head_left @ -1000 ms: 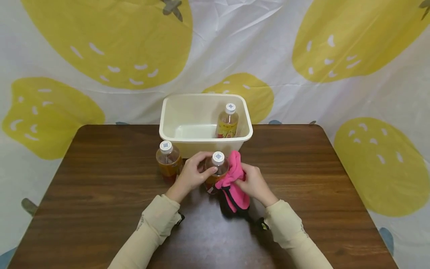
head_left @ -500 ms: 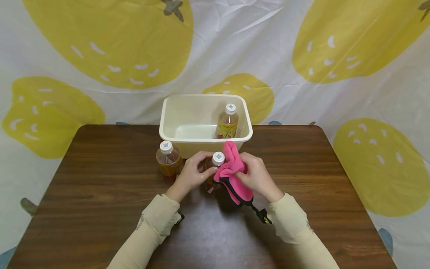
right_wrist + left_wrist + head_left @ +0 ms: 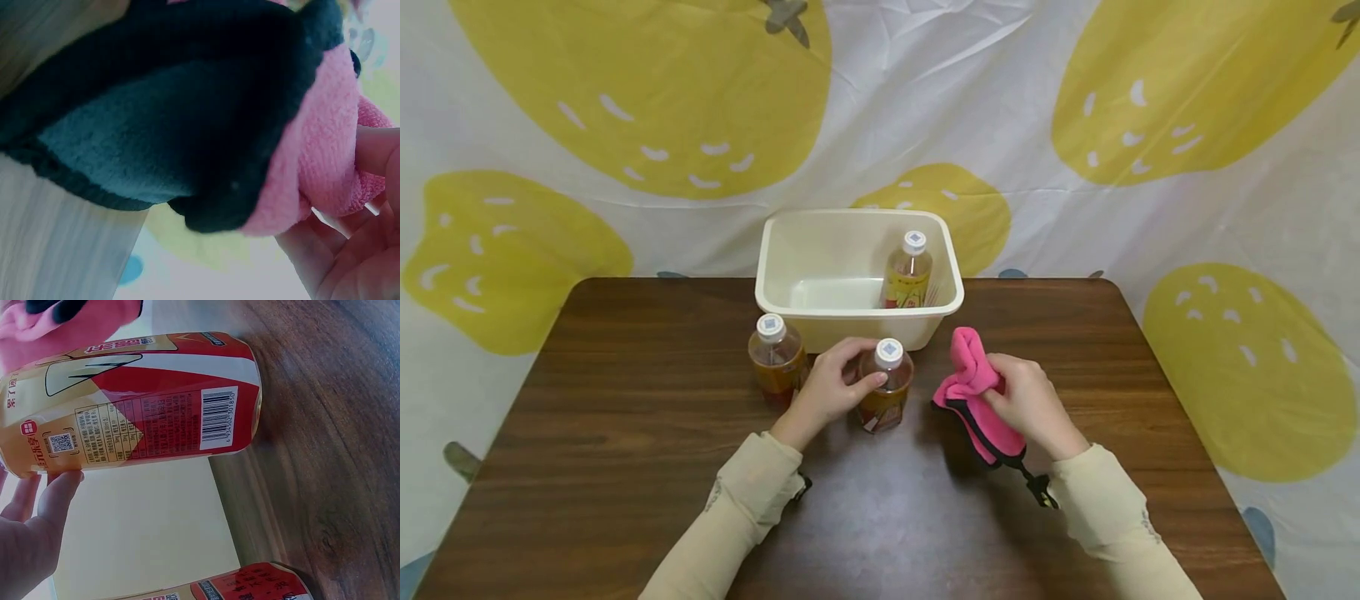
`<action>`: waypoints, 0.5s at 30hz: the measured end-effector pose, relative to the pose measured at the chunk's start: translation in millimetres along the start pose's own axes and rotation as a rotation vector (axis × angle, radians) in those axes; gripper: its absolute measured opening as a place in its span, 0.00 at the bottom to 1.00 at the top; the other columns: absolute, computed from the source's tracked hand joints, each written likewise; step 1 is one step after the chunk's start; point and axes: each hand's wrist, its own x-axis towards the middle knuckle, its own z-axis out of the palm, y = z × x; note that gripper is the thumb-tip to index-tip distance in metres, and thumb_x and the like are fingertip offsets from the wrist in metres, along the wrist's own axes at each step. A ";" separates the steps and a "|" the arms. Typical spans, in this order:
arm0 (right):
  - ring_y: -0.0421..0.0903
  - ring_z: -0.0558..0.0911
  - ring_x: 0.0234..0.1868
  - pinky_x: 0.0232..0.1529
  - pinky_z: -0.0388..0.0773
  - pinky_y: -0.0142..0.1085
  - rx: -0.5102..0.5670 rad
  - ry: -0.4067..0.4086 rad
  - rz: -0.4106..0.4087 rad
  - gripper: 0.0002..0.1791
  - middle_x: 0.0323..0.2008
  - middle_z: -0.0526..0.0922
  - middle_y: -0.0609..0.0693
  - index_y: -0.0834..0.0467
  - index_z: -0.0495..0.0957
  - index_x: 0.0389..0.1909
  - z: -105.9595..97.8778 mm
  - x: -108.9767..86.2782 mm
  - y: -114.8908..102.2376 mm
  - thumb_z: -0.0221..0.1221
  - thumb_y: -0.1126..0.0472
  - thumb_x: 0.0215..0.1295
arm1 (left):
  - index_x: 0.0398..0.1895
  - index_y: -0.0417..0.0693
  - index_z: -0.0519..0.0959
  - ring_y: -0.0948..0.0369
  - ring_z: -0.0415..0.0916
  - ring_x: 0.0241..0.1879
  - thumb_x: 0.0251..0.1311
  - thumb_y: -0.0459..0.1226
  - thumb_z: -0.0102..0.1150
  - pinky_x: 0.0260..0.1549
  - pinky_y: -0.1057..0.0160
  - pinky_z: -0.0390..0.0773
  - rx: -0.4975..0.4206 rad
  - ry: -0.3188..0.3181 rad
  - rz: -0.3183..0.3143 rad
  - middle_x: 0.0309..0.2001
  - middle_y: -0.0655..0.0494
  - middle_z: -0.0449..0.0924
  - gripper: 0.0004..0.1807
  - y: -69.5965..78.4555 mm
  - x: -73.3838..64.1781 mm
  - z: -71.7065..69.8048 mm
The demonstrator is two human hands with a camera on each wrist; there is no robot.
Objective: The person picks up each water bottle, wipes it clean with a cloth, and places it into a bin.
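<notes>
My left hand [image 3: 833, 385] curls its fingers and thumb round the upper part of a drink bottle [image 3: 883, 408], which stands upright on the table with its white cap on. In the left wrist view that bottle's red and gold label [image 3: 169, 406] shows a barcode. My right hand [image 3: 1033, 404] pinches a folded pink cloth with black trim [image 3: 977, 392], held apart from the bottle on its right. The right wrist view shows the cloth's dark side [image 3: 156, 131] close up, with fingers round its pink part. Some of the right fingers are hidden behind the cloth.
A second capped bottle [image 3: 775, 367] stands left of my left hand. Behind both is a cream plastic bin [image 3: 850, 315] with another bottle [image 3: 910, 279] at its right end. The dark wooden table [image 3: 625, 467] meets a fruit-print curtain [image 3: 700, 233] at the back.
My right hand has carried the cloth from against the bottle out to the right, uncovering the bottle's right side. The left hand has kept its grip in place.
</notes>
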 end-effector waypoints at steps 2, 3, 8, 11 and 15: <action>0.43 0.68 0.19 0.20 0.65 0.34 -0.083 -0.001 0.021 0.07 0.18 0.73 0.48 0.59 0.75 0.23 -0.6 -4.2 7.1 0.63 0.70 0.46 | 0.47 0.37 0.76 0.51 0.73 0.48 0.49 0.33 0.65 0.48 0.54 0.74 0.001 -0.001 -0.004 0.46 0.44 0.76 0.20 -0.6 -0.1 0.0; 0.45 0.69 0.20 0.19 0.66 0.36 -0.121 -0.001 0.030 0.07 0.19 0.74 0.49 0.58 0.75 0.23 -0.7 -6.1 10.4 0.63 0.70 0.46 | 0.47 0.37 0.76 0.51 0.73 0.48 0.49 0.34 0.65 0.48 0.54 0.74 0.001 -0.003 -0.006 0.46 0.44 0.76 0.20 -0.7 -0.1 0.0; 0.51 0.76 0.22 0.18 0.70 0.45 -0.247 -0.030 0.047 0.06 0.22 0.78 0.51 0.58 0.76 0.25 3.1 -14.0 25.7 0.62 0.69 0.46 | 0.48 0.38 0.75 0.52 0.72 0.49 0.50 0.34 0.65 0.48 0.54 0.74 0.004 -0.010 -0.020 0.47 0.45 0.76 0.21 -0.4 0.0 -0.1; 0.53 0.78 0.23 0.18 0.71 0.46 -0.281 -0.068 0.061 0.08 0.23 0.79 0.51 0.58 0.77 0.27 8.0 -17.3 34.6 0.61 0.71 0.44 | 0.48 0.38 0.75 0.52 0.72 0.49 0.49 0.34 0.65 0.47 0.54 0.74 0.004 -0.011 -0.025 0.47 0.45 0.76 0.21 0.5 -0.2 -0.4; 0.54 0.79 0.25 0.18 0.72 0.46 -0.301 -0.126 0.090 0.14 0.27 0.81 0.52 0.58 0.79 0.34 19.0 -21.2 45.9 0.60 0.71 0.42 | 0.48 0.38 0.75 0.51 0.73 0.49 0.50 0.34 0.64 0.47 0.54 0.75 0.012 -0.010 -0.021 0.47 0.45 0.76 0.20 0.1 -0.6 -0.2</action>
